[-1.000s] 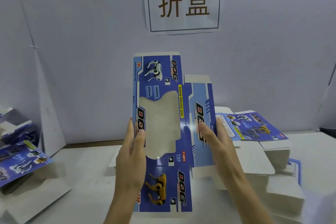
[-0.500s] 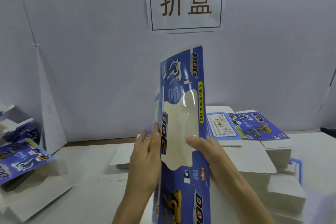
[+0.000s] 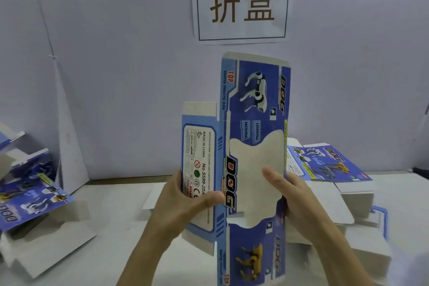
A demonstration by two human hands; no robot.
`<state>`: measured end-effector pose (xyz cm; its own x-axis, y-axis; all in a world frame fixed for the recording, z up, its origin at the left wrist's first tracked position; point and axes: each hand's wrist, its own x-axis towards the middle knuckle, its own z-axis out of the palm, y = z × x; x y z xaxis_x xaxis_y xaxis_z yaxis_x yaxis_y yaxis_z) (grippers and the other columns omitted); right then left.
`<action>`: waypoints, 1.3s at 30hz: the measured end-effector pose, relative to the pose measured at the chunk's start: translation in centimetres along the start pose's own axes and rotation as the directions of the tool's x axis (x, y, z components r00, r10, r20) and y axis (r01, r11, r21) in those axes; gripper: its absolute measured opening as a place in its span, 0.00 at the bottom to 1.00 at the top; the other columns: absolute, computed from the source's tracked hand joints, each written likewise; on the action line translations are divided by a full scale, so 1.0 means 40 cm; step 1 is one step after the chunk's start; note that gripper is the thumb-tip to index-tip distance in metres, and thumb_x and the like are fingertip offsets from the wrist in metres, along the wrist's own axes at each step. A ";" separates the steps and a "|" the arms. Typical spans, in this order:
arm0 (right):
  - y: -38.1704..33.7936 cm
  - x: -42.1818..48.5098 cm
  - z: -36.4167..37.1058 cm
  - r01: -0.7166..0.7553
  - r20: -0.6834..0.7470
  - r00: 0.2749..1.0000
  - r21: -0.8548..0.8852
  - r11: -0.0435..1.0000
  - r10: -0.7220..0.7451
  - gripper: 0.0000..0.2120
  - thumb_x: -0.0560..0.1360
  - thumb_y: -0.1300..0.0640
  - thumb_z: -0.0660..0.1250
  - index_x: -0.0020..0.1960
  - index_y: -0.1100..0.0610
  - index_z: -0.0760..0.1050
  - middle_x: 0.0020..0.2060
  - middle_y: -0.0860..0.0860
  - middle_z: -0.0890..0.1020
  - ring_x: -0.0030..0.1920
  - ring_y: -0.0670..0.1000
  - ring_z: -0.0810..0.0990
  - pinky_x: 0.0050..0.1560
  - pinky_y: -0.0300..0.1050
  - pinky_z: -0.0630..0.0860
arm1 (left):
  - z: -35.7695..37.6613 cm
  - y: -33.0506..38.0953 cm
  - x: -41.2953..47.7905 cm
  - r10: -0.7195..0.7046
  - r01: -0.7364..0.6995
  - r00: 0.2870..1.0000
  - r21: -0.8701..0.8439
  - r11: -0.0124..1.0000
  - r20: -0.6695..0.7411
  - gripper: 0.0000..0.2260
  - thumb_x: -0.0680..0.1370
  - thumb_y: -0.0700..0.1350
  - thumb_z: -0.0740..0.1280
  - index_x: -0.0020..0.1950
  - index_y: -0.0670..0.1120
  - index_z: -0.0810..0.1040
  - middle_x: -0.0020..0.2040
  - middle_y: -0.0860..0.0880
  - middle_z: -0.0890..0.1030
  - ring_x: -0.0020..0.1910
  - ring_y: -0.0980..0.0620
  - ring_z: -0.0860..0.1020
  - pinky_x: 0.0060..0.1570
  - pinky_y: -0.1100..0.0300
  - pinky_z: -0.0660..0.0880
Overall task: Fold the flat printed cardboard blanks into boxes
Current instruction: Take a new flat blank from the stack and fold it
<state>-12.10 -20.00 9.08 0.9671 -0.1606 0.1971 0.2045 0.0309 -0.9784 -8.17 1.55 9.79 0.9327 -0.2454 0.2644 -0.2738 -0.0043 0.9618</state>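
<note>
worktop (image 3: 111, 204) is carrying the supply: a stack of flat blanks (image 3: 329, 165) is sitting to the right, behind the right forearm, and a looser pile of printed card (image 3: 30, 193) is lying at far left. the blank (image 3: 253, 104) in work is being held up off the worktop between both hands, printed face toward the camera. its long axis is running near vertical, with the top flap pointing up toward the wall sign (image 3: 241, 2) and the bottom end running out of frame between the wrists. its window panel (image 3: 255, 169) is facing us flat, and the narrow side panel (image 3: 199, 169) with the spec label is angling off to the left. left hand (image 3: 185, 202) is gripping that side panel, left thumb (image 3: 209, 197) lying across the print, fingers hidden behind. right hand (image 3: 294, 195) is pinching the window panel's right edge, right thumb (image 3: 271, 174) resting on the pale window area, fingers behind. key relation as I'm reading it: the vertical crease between the two panels is sitting just right of the left thumb, so the left hand is the nearer one for swinging the side panel round, and the right hand is looking like the anchor. both grips are sitting mid-height, so the long ends could flop.
</note>
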 end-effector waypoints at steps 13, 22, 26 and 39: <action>-0.012 -0.009 0.006 0.032 -0.035 0.999 0.210 0.977 -0.025 0.21 0.60 0.35 0.74 0.48 0.45 0.82 0.43 0.51 0.86 0.40 0.55 0.86 0.32 0.47 0.81 | -0.008 0.000 0.001 -0.064 0.050 0.995 -0.180 0.982 -0.075 0.28 0.57 0.50 0.83 0.53 0.54 0.78 0.47 0.52 0.86 0.43 0.49 0.85 0.35 0.57 0.81; -0.011 0.000 0.023 0.046 -0.027 0.999 0.259 0.965 -0.040 0.16 0.60 0.40 0.71 0.44 0.47 0.83 0.47 0.53 0.86 0.44 0.56 0.86 0.35 0.46 0.83 | -0.010 -0.009 0.012 -0.080 0.067 0.976 -0.069 0.995 -0.204 0.27 0.54 0.56 0.76 0.51 0.54 0.76 0.44 0.53 0.85 0.39 0.51 0.85 0.32 0.60 0.80; -0.009 -0.001 0.022 0.033 -0.019 0.999 0.289 0.957 -0.029 0.21 0.61 0.42 0.72 0.50 0.51 0.81 0.47 0.55 0.86 0.44 0.57 0.86 0.34 0.46 0.82 | -0.009 -0.012 0.013 -0.074 0.058 0.974 -0.079 0.995 -0.214 0.29 0.52 0.55 0.76 0.51 0.53 0.76 0.46 0.52 0.85 0.39 0.51 0.85 0.32 0.59 0.80; -0.005 0.004 0.022 0.002 -0.051 0.999 0.298 0.955 0.014 0.23 0.62 0.44 0.72 0.53 0.54 0.79 0.45 0.55 0.86 0.42 0.56 0.86 0.31 0.44 0.81 | -0.002 -0.015 0.013 -0.043 0.029 0.965 -0.058 0.998 -0.260 0.26 0.53 0.54 0.76 0.48 0.54 0.75 0.44 0.54 0.83 0.36 0.54 0.83 0.27 0.67 0.76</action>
<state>-11.84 -19.17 9.35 0.9608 -0.2105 0.1803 0.2425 0.3230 -0.9148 -7.51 1.49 9.36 0.9726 0.0155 0.2320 -0.2325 0.0450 0.9716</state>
